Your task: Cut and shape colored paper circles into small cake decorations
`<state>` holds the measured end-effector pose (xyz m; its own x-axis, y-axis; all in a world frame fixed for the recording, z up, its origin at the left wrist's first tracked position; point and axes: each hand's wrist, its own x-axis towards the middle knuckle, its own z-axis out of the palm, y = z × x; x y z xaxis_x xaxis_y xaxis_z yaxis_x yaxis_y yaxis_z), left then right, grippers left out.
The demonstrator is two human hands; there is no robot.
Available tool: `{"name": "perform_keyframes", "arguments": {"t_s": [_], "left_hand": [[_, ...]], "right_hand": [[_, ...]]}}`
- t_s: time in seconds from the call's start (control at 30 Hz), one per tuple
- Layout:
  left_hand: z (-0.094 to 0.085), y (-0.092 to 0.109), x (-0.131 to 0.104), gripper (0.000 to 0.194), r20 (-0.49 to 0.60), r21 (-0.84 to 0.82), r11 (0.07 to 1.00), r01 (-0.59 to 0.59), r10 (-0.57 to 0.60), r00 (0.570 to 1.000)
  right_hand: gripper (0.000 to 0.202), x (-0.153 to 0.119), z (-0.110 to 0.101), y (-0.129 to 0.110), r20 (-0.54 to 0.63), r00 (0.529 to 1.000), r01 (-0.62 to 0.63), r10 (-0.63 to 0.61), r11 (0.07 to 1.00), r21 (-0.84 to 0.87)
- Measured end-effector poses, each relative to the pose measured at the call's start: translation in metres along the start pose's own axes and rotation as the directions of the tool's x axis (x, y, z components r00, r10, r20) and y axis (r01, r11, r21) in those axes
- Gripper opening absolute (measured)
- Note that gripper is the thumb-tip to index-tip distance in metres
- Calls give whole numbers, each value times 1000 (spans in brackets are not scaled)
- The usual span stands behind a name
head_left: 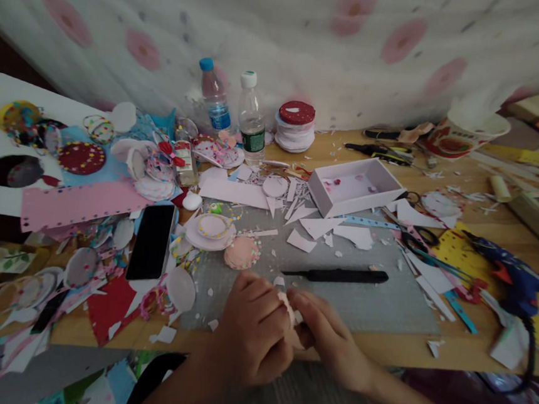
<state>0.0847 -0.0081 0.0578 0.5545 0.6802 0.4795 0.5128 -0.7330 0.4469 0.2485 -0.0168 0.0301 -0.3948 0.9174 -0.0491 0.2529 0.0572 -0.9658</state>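
Observation:
Close together at the table's front edge, my left hand (pixel 253 329) and my right hand (pixel 328 339) both grip a small pale pink piece of foam or felt (pixel 293 320). Fingers hide most of it, so its full shape cannot be made out. Behind the hands lies a grey cutting mat (pixel 359 307) with a black craft knife (pixel 338 275) across it. Just beyond my left hand rests a peach disc with a beaded edge (pixel 242 252). White scraps (pixel 301 240) are scattered over the mat.
At right lie a blue glue gun (pixel 516 271) and black-handled scissors (pixel 420 239). A white open box (pixel 355 187) stands behind the mat, near two bottles (pixel 253 119). Left are a phone (pixel 151 242), a pink strip (pixel 80 204) and several decorated discs. A paper tub (pixel 458 140) stands back right.

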Motion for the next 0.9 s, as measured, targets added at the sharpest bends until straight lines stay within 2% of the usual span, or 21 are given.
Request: {"name": "perform_keyframes", "arguments": {"t_s": [0.1, 0.2, 0.3, 0.4, 0.47, 0.57, 0.67, 0.77, 0.9], "left_hand": [[-1, -1, -1, 11, 10, -55, 996, 67, -67, 998], [-2, -1, -3, 12, 38, -102, 985, 141, -138, 990], [-3, -1, -3, 13, 70, -69, 991, 116, -111, 991], [-4, 0, -1, 12, 107, 29, 998, 64, -67, 992], [-4, 0, 1, 11, 129, 104, 994, 20, -33, 991], [-4, 0, 0, 11, 126, 122, 992, -22, 7, 992], [-2, 0, -4, 11, 91, 15, 1000, -10, 9, 996], [3, 1, -8, 13, 58, -112, 993, 28, -22, 998], [7, 5, -5, 17, -18, -274, 958, 84, -92, 996]], "right_hand": [[44, 1, -10, -3, 57, 994, 97, -94, 994, -45], [27, 4, -26, -13, 244, 954, 229, -175, 949, -217], [16, 9, -36, -23, 367, 913, 332, -176, 845, -420], [12, 13, -35, -26, 405, 898, 383, -169, 753, -535], [6, 15, -31, -25, 417, 898, 381, -142, 726, -573], [3, 14, -26, -21, 456, 884, 362, -101, 765, -532], [7, 14, -24, -16, 486, 869, 314, -94, 864, -394], [7, 16, -25, -13, 438, 893, 226, -102, 944, -240], [11, 20, -32, -15, 379, 915, 180, -139, 981, -76]]}}
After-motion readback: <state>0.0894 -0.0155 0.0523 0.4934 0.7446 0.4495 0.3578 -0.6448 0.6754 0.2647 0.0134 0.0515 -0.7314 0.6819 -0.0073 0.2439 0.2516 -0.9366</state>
